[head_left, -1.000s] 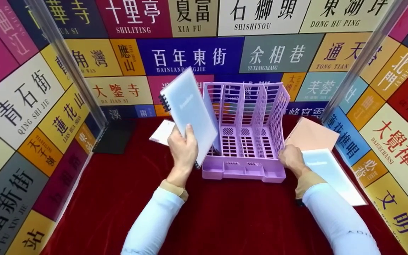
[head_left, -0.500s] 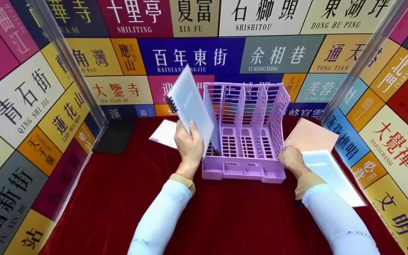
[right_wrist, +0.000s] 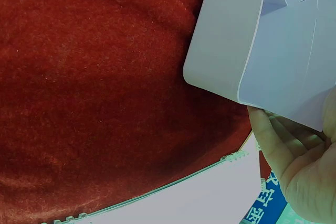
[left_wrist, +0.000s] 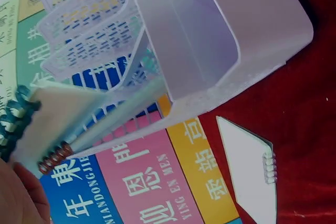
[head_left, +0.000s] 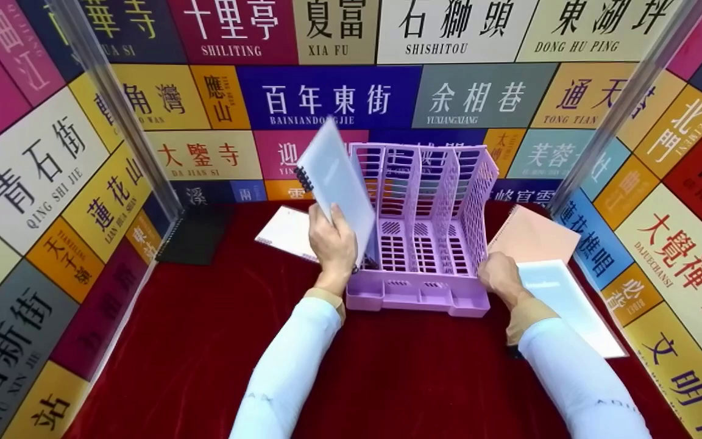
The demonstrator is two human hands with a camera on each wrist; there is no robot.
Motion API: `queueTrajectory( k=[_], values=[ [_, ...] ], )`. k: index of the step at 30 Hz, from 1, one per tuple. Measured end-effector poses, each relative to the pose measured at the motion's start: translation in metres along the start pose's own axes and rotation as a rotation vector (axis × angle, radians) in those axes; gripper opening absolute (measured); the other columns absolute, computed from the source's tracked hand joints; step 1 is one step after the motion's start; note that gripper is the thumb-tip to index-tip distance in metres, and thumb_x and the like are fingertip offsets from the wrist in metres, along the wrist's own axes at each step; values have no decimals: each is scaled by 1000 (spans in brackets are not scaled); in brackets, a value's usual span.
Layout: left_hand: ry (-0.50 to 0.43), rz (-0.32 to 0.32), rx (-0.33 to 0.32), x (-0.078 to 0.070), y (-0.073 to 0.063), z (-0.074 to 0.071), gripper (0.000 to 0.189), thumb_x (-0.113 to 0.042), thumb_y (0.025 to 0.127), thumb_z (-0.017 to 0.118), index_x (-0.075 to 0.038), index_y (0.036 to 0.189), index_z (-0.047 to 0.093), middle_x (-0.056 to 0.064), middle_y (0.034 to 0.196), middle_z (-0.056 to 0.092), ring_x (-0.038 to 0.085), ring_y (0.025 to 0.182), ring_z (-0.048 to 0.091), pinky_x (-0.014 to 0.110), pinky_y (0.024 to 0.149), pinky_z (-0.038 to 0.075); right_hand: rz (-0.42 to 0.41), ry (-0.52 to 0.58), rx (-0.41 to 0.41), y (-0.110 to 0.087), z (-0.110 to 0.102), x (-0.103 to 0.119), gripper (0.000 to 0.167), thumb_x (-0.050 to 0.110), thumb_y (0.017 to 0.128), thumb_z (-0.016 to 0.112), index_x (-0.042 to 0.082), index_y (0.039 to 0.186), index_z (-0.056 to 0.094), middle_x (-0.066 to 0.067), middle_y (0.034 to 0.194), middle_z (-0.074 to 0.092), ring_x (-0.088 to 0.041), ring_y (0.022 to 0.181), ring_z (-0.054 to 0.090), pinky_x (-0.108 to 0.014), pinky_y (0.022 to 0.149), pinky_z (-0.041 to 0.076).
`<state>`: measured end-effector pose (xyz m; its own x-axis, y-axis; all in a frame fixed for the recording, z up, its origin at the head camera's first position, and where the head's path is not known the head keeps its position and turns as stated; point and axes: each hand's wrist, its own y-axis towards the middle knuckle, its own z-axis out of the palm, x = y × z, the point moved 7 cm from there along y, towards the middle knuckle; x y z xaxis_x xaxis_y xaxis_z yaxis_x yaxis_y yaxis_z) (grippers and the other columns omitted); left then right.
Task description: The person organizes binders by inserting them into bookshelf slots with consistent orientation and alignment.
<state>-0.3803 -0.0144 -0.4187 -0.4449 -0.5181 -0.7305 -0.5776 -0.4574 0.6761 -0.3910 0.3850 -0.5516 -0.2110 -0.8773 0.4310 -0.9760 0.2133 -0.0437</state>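
Observation:
My left hand grips a spiral notebook with a translucent pale blue cover. Tilted upright, it is at the leftmost slot of the purple file rack, its lower end by the slot's front. In the left wrist view, its dark coil shows near the fingers, and a second notebook with a brown coil stands in that end slot. At the rack's right side, my right hand holds the side wall low down. The right wrist view has the fingers outside that wall, the thumb on its other side.
A black notebook lies at the far left, and a white one behind my left hand. To the right, a peach notebook and a pale blue one lie on the red cloth. Printed panels enclose three sides.
My left hand has moved right with the spiral notebook, bringing it from beside the rack to the leftmost slot. The right hand keeps its hold on the rack.

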Motion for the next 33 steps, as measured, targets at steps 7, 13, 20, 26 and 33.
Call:
queueTrajectory(
  k=[7, 13, 20, 26, 33],
  values=[
    [123, -75, 11, 19, 0, 1, 34, -36, 94, 36, -12, 89, 60, 0, 72, 59, 17, 62, 55, 29, 55, 44, 7, 5, 23, 0, 1, 1, 24, 17, 85, 40, 0, 84, 57, -18, 82, 59, -31, 75, 56, -42, 65, 46],
    [108, -54, 9, 22, 0, 1, 30, -32, 93, 38, -12, 87, 60, 2, 72, 61, 20, 63, 58, 32, 55, 44, -23, -35, -7, 1, 0, 2, 24, 17, 83, 41, 0, 80, 57, -19, 82, 59, -34, 77, 56, -45, 67, 45],
    [152, 89, -20, 13, -1, -2, 27, -28, 91, 41, -10, 78, 55, 2, 70, 51, 22, 59, 53, 34, 53, 44, -63, -58, -51, 1, -2, 4, 26, 18, 84, 42, -1, 77, 58, -22, 81, 60, -37, 77, 56, -48, 68, 44],
    [204, 123, -12, 7, 1, -1, 27, -30, 93, 40, -11, 87, 58, -1, 75, 45, 16, 53, 44, 30, 47, 42, -35, -43, -31, 2, -3, 1, 26, 19, 85, 40, 0, 79, 57, -21, 83, 60, -36, 78, 56, -48, 69, 44],
    [221, 54, 39, 12, -3, 7, 30, -34, 93, 43, -24, 116, 58, -4, 82, 47, 11, 57, 44, 24, 48, 41, -7, -34, -1, 2, 0, 0, 26, 19, 85, 41, 1, 82, 58, -19, 84, 60, -32, 76, 56, -45, 67, 45]
  ],
)
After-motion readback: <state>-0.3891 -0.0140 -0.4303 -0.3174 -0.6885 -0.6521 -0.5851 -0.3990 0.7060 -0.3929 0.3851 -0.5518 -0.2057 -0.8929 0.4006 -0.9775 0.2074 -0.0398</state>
